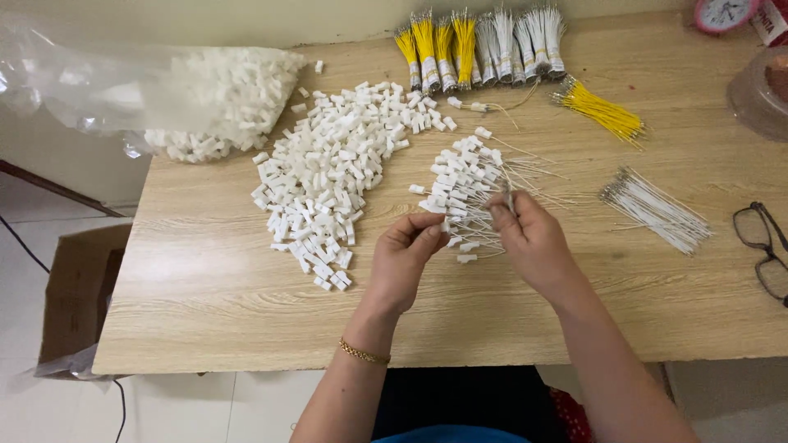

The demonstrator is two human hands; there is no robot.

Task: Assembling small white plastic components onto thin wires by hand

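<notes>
White plastic everywhere on this one. Both hands are up over the middle of the light wood-grain tabletop [205,287], working close together. The left hand [402,258], with a thin gold bracelet [364,354] on the wrist, has thumb and fingertips pinched together on a small white plastic connector housing [447,225], as far as I can tell, since the piece is mostly hidden behind the fingers. The right hand [532,242] is closed with thumb and forefinger clamped on a thin white wire [509,197] whose end sticks up just above the knuckles. The two hands nearly touch at the fingertips.

Right behind the hands lies a loose heap of finished white connectors with thin wire tails [464,184], tails fanning off to the right. Left of that is a big sprawling pile of bare white plastic housings [324,176], and further back left a clear plastic bag [123,82] lies open on its side with more of the same housings inside and spilling out.

Along the back edge there's a row of taped bundles, yellow wire bundles [435,45] beside white wire bundles [525,41]. A loose bunch of yellow wires [599,111] lies just right of them, and a loose bunch of white wires [657,209] sits well off to the right of the right hand. Dark-framed glasses [763,246] rest at the right edge, a pink round clock [722,12] peeks in at the top right corner, and a brown cardboard box [78,295] sits on the floor at left.
</notes>
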